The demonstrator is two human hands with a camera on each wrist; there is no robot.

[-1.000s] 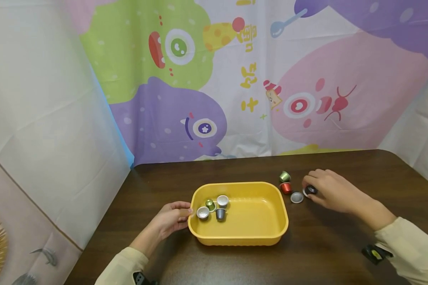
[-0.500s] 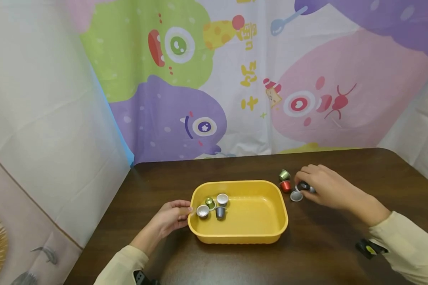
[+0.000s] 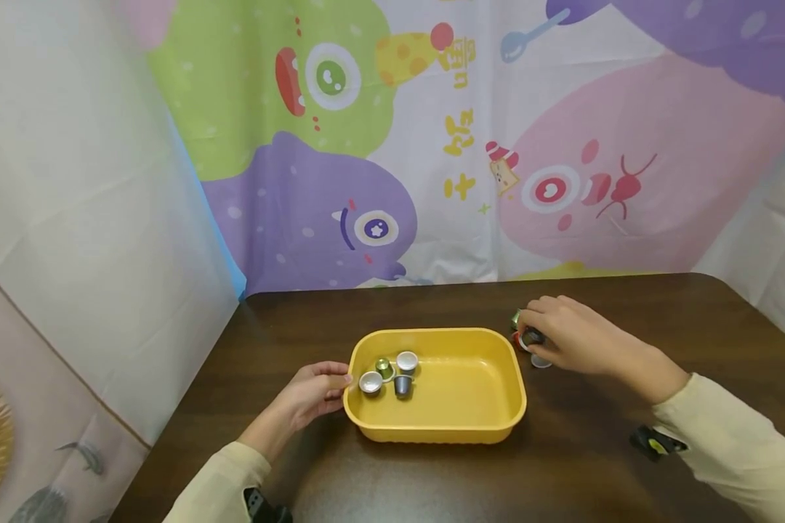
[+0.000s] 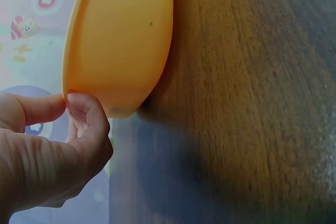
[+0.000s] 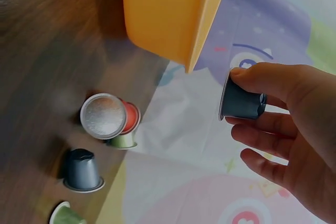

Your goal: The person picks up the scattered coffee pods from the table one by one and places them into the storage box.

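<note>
My right hand (image 3: pixel 576 338) pinches a dark coffee capsule (image 5: pixel 243 97) between thumb and fingers, raised above the table right of a yellow tub (image 3: pixel 432 436). My left hand (image 3: pixel 310 396) grips the tub's left rim between thumb and fingers. Inside the tub, at its left, lie a green capsule (image 3: pixel 384 367), a dark grey capsule (image 3: pixel 403 386) and two with pale lids showing (image 3: pixel 370 382). Under the right hand in its wrist view are a silver-lidded capsule (image 5: pixel 104 116), a red capsule (image 5: pixel 131 117), and a dark capsule (image 5: pixel 82 172). The hand partly hides this group in the head view.
The brown wooden table (image 3: pixel 471 479) extends around the tub. A cartoon-printed cloth (image 3: pixel 458 254) hangs behind its far edge. Pale cloth hangs at left and right. A green capsule (image 5: pixel 65 214) shows at the right wrist view's lower edge.
My right hand has lifted the dark capsule and carried it left toward the tub, now over the red and green capsules. The left hand has kept its hold on the rim.
</note>
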